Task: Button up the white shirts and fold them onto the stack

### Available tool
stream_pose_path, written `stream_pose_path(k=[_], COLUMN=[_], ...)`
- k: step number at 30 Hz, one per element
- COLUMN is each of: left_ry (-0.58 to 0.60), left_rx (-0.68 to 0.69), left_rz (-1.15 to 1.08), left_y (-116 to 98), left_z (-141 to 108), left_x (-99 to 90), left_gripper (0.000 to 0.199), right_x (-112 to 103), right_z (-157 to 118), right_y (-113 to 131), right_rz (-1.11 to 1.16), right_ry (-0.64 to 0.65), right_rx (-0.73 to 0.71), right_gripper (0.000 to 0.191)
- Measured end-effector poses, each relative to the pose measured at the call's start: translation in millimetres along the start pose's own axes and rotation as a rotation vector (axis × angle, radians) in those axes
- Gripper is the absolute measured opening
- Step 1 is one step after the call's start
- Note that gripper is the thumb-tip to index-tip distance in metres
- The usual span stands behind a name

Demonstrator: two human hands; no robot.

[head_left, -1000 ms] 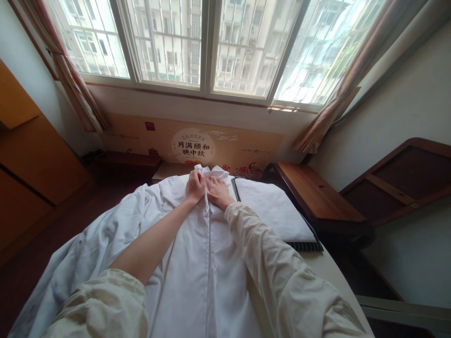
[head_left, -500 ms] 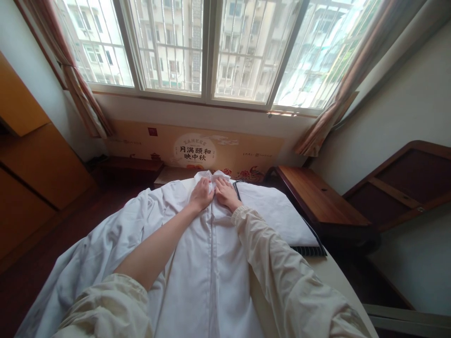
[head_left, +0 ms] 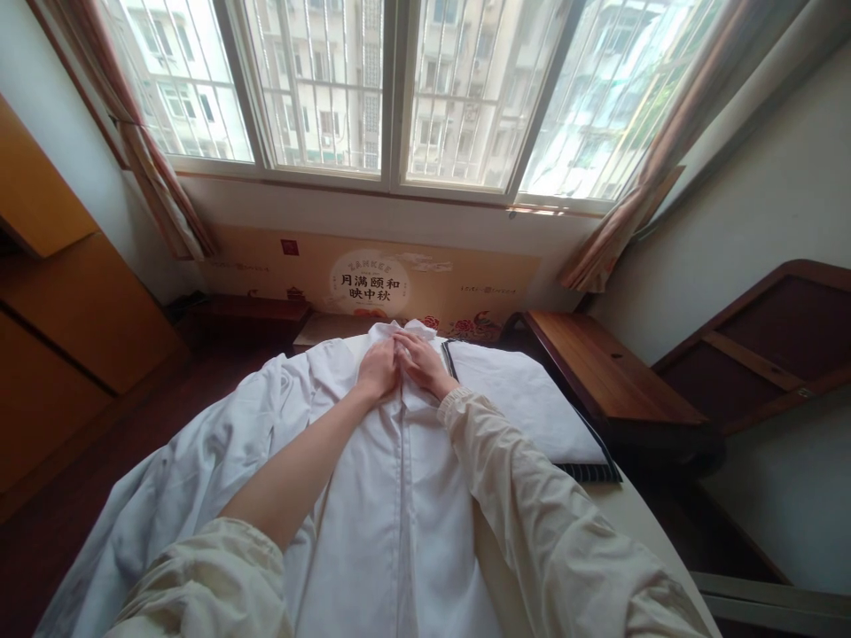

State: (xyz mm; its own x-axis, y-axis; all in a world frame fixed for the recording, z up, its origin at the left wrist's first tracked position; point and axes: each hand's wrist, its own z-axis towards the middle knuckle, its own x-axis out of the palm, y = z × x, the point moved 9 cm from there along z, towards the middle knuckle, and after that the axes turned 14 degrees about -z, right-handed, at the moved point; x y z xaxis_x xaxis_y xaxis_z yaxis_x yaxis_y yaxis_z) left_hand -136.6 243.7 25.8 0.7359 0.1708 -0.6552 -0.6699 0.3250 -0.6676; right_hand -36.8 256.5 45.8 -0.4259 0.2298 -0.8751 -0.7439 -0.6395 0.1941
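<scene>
A long white garment (head_left: 372, 540) lies spread over the pale table (head_left: 655, 549), its front seam running away from me and its collar-like folds at the far end. My left hand (head_left: 378, 365) is closed on the cloth just below those folds, left of the seam. Close against it, my right hand (head_left: 425, 363) has its thumb and fingers bent together on the same spot; the fingertips meet around the seam. Whatever small part lies between the fingers is hidden. To the right of my right hand, a folded white cloth (head_left: 525, 390) rests on a dark striped piece (head_left: 589, 472).
A wooden bench-like piece (head_left: 598, 363) stands right of the table, beside a dark wooden panel (head_left: 764, 346). Behind the table a printed board (head_left: 266, 257) leans below the barred window. An orange-brown cabinet (head_left: 80, 328) is at the left. Loose cloth hangs over the table's left edge.
My right hand has shifted from lying flatter on the collar to fingers drawn in against my left hand at the seam. My left hand has barely moved.
</scene>
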Motion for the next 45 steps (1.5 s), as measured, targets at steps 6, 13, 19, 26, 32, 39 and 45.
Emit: stream_pose_path(k=[6, 13, 19, 26, 32, 39, 45], left_ry=[0.13, 0.232, 0.223, 0.241, 0.078, 0.008, -0.015], left_rx=[-0.079, -0.002, -0.023, -0.083, -0.104, -0.095, -0.097], left_rz=[0.182, 0.254, 0.299, 0.277, 0.241, 0.185, 0.22], left_y=[6.9, 5.2, 2.6, 0.1, -11.0, -19.5, -15.0], left_z=[-3.2, -34.7, -46.9, -41.3, -48.5, -46.4, -25.3], left_x=[13.6, 11.1, 2.4, 0.5, -9.7, -12.6, -14.1], left_gripper=[0.061, 0.072, 0.075, 0.075, 0.063, 0.064, 0.064], right_x=[37.8, 36.2, 17.0, -23.0, -41.1, -41.3, -29.6], right_z=[0.9, -7.2, -60.2, -168.8, -220.7, -217.6, -195.0], right_y=[-16.8, -14.7, 19.4, 102.9, 149.4, 149.8, 124.9], right_rz=[-0.179, -0.237, -0.282, -0.263, -0.218, -0.154, -0.162], right_ry=[0.342, 0.42, 0.426, 0.349, 0.365, 0.319, 0.33], right_rx=[0.135, 0.159, 0.135, 0.025, 0.001, -0.049, -0.076], right_gripper=[0.064, 0.067, 0.067, 0.083, 0.088, 0.093, 0.093])
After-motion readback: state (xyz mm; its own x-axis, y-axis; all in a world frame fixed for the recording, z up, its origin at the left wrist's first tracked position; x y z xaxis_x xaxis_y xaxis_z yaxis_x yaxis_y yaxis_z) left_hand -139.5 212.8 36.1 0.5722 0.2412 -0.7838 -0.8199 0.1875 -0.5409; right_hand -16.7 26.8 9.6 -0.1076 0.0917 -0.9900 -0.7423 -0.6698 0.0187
